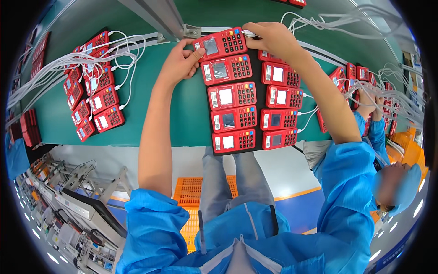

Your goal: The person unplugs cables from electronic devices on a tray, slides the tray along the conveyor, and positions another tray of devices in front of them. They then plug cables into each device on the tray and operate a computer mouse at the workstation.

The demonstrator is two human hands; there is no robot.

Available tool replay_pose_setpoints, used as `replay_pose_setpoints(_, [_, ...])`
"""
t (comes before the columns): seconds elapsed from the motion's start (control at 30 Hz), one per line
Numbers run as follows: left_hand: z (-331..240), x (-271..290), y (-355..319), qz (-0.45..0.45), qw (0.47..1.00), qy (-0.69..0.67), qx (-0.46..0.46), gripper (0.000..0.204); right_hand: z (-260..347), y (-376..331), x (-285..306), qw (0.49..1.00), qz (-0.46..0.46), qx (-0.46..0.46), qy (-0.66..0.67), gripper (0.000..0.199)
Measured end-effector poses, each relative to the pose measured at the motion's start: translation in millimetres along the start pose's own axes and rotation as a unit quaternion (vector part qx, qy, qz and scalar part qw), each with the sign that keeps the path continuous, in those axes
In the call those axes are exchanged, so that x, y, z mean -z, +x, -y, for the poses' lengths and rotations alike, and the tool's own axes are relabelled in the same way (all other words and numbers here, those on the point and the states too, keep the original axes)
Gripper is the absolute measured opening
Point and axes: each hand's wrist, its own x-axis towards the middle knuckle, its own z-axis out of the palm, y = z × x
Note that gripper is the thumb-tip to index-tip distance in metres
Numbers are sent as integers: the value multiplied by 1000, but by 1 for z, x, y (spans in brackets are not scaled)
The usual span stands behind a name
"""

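Note:
A red card payment terminal (222,44) with a small screen and black keypad lies tilted at the far end of the middle column. My left hand (179,63) grips its left end, thumb on top and index finger along the far corner. At its right end, my right hand (275,40) pinches a white cable plug (248,33) against the terminal's edge; whether the plug is seated I cannot tell. Below it lie several more red terminals (232,92) on a black board (259,119). In the column to their right, several terminals (279,119) have white cables in their right ends.
On the left, more cabled terminals (106,99) lie under a bundle of white cables (59,64). A metal post (159,16) rises behind the green bench (169,123). At right, a co-worker's hands (366,101) are among other terminals. Orange crates (188,192) stand below.

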Motion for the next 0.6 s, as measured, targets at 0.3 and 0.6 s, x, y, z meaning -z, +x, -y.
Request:
replay_pose_setpoints(0.3, [0, -12, -9, -30, 999, 14, -29, 38, 45, 0, 23, 992, -117, -38, -39, 45])
replay_pose_setpoints(0.6, [68, -145, -203, -121, 936, 195, -267, 10, 180, -13, 11, 934, -227, 186, 203, 64])
